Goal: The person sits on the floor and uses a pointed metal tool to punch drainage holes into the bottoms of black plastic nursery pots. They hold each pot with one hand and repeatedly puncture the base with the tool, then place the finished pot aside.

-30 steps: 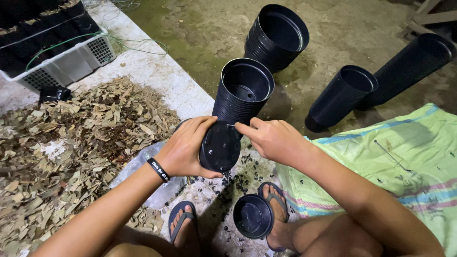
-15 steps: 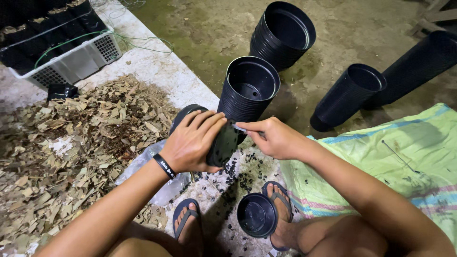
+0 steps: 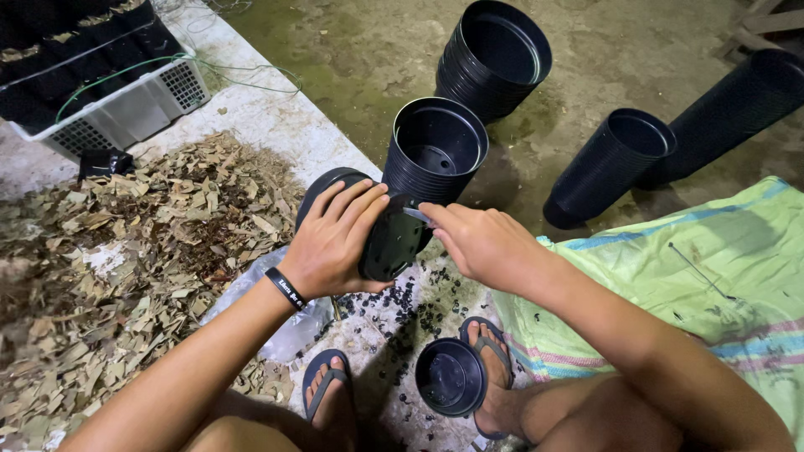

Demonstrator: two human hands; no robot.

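Black pot (image 3: 389,243) gripped sideways by left hand (image 3: 331,243), right hand (image 3: 477,243) fingers pinching small blade (image 3: 416,216)

1. The left hand (image 3: 335,243) is cupped, fingers spread forward, a dark band on its wrist.
2. The right hand (image 3: 477,243) is pinched at the fingertips, pointing left, forearm running back right.

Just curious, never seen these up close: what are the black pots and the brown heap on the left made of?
The black pots look like thin moulded plastic, smooth with a dull sheen, nested tightly in stacks. The brown heap seems to be dry, chopped leaves, flat, curled and matte.
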